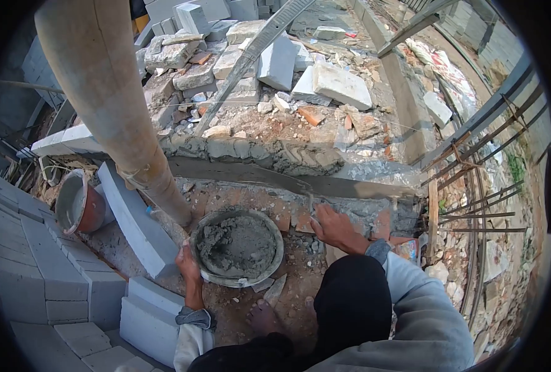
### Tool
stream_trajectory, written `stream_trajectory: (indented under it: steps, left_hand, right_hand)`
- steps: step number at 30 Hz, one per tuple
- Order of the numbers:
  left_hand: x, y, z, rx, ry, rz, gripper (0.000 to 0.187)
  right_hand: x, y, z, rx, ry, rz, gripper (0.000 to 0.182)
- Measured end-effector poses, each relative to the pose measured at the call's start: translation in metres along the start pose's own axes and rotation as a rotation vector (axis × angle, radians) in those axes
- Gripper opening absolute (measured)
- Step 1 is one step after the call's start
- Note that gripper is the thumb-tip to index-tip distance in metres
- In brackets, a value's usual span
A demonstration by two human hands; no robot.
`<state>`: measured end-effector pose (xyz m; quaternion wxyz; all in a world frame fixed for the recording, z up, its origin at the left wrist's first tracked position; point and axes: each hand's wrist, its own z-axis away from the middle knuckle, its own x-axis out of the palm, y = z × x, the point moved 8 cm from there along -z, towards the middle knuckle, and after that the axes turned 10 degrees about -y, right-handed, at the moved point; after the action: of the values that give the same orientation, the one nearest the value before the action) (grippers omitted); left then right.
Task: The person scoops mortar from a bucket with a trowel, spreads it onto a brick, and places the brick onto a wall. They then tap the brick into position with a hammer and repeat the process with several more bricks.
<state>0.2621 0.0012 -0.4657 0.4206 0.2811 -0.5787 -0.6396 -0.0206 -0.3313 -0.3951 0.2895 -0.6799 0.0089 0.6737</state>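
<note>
A round basin (279, 263) of wet grey mortar (238, 245) sits on the ground in front of my feet. My left hand (189, 265) is closed on the basin's left rim. My right hand (337, 229) is wrapped round the handle of a trowel (311, 201), whose thin metal neck points forward to the low wall. The trowel's blade blends into the grey wall face, so its outline is hard to make out. On top of the low wall (226, 172) lies a thick bed of fresh mortar (257, 152), ending toward the right.
A bamboo pole (111, 105) stands close at the left, beside a leaning white block (136, 220) and a reddish bucket (89, 211). Stacked blocks (46, 260) fill the left edge. Rubble (313, 116) lies behind the wall. Steel rebar (483, 214) juts out at the right.
</note>
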Motion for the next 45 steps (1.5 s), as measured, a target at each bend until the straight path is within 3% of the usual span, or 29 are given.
stream_trajectory:
  steps: [3,5,9,18,21,24,27,31,34,36,37,40,43,45]
  left_hand:
    - [0.003,0.004,0.001,0.003,-0.036,-0.016,0.040]
    - [0.003,0.005,0.003,-0.008,-0.051,-0.057,0.041]
    - [-0.004,0.004,-0.001,-0.011,-0.031,-0.160,0.040]
    - [0.005,-0.003,0.001,-0.089,-0.111,0.049,0.043]
    - [0.015,-0.006,0.007,-0.194,-0.151,0.277,0.046]
    - [0.027,0.001,0.007,-0.204,-0.175,0.397,0.045]
    - [0.047,0.004,0.012,-0.175,-0.193,0.400,0.043]
    - [0.069,0.006,0.010,-0.124,-0.242,0.316,0.039]
    - [0.095,0.016,0.014,-0.076,-0.237,0.259,0.035]
    - [0.104,0.022,0.012,-0.054,-0.262,0.239,0.034]
    - [0.107,0.024,0.013,-0.040,-0.267,0.232,0.034]
    - [0.105,0.023,0.019,-0.069,-0.239,0.248,0.034]
    - [0.115,0.032,0.027,-0.078,-0.229,0.268,0.037]
    - [0.118,0.031,0.027,-0.038,-0.192,0.257,0.037]
  right_hand:
    - [0.051,0.013,-0.001,0.083,0.033,0.065,0.042]
    - [0.069,0.041,0.001,0.055,0.212,0.093,0.043]
    - [0.053,0.081,0.024,0.031,0.388,0.084,0.044]
    - [0.033,0.146,0.069,0.133,0.192,-0.224,0.041]
    - [0.018,0.143,0.090,0.281,0.019,-0.540,0.042]
    - [0.038,0.148,0.127,0.430,-0.169,-0.457,0.043]
    - [-0.005,0.074,0.123,0.152,-0.178,-0.203,0.044]
    - [-0.048,-0.031,0.032,-0.166,-0.302,0.139,0.043]
    - [0.021,-0.056,-0.023,-0.271,-0.322,0.322,0.041]
    - [0.037,-0.068,-0.009,-0.341,-0.440,0.328,0.037]
    - [0.039,-0.070,-0.002,-0.374,-0.501,0.337,0.035]
    - [-0.010,-0.065,0.018,-0.497,-0.391,0.214,0.033]
    - [-0.001,-0.020,0.001,-0.054,-0.411,0.116,0.035]
    - [0.041,-0.017,0.006,-0.079,-0.569,-0.105,0.036]
